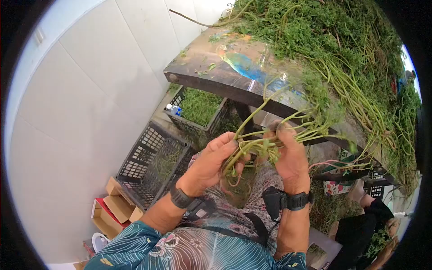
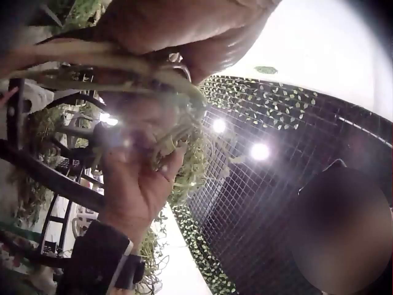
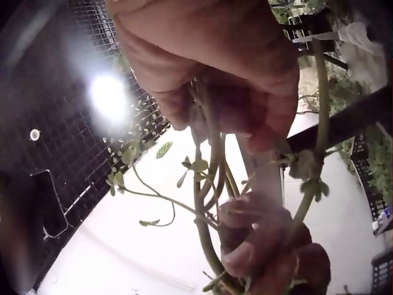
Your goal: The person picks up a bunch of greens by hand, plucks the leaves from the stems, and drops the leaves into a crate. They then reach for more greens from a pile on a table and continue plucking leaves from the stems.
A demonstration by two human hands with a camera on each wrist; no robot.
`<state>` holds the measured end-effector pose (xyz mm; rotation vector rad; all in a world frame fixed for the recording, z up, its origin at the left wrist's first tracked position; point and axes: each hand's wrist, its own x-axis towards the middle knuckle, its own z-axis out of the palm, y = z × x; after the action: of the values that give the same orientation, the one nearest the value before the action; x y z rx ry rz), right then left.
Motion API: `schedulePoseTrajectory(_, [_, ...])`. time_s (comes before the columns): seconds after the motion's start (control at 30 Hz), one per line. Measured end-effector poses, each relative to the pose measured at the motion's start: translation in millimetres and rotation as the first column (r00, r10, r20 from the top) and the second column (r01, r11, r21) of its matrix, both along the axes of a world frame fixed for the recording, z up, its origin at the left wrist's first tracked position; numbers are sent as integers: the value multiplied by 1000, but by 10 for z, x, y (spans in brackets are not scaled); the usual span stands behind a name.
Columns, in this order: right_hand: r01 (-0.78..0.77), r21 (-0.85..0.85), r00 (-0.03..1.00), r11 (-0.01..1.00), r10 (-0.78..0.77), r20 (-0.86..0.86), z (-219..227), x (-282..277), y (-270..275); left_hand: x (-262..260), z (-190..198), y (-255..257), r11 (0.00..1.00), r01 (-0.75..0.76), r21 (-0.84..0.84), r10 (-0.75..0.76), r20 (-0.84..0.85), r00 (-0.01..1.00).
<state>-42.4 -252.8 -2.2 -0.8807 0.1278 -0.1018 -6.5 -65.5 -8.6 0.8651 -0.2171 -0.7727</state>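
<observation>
Both hands are at a loose bunch of leafy green stems (image 1: 265, 147), held above the lap. My left hand (image 1: 211, 158) grips the lower, bent ends, thumb on top, with thin pinkish roots dangling below. Thumb and fingers of my right hand (image 1: 290, 157) pinch the stems farther along, where the leafy tops (image 1: 326, 105) spread to the right. One longer stem (image 1: 250, 119) slants up between the hands. In the right wrist view, curved stems (image 3: 206, 230) run from the right hand (image 3: 209, 49) to the left hand's curled fingers (image 3: 270, 246).
A dark-edged table (image 1: 211, 84) ahead bears a big heap of greens (image 1: 342, 40). Under it stands a black crate of greens (image 1: 198, 108), with another crate (image 1: 153, 157) nearer. Cardboard boxes (image 1: 110, 216) are at lower left. Another person's dark-clothed leg (image 1: 355, 238) shows at lower right.
</observation>
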Motion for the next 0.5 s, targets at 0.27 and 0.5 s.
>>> schedulePoseTrajectory(0.27, [54, -149, 999, 987, -54, 2, 140, 16, -73, -62, 79, -16, 950, -179, 257, 79, 358, 930])
schedulePoseTrajectory(0.5, [-112, -88, 994, 990, 113, 7, 122, -26, -18, -85, 88, 19, 987, 77, 141, -106, 211, 972])
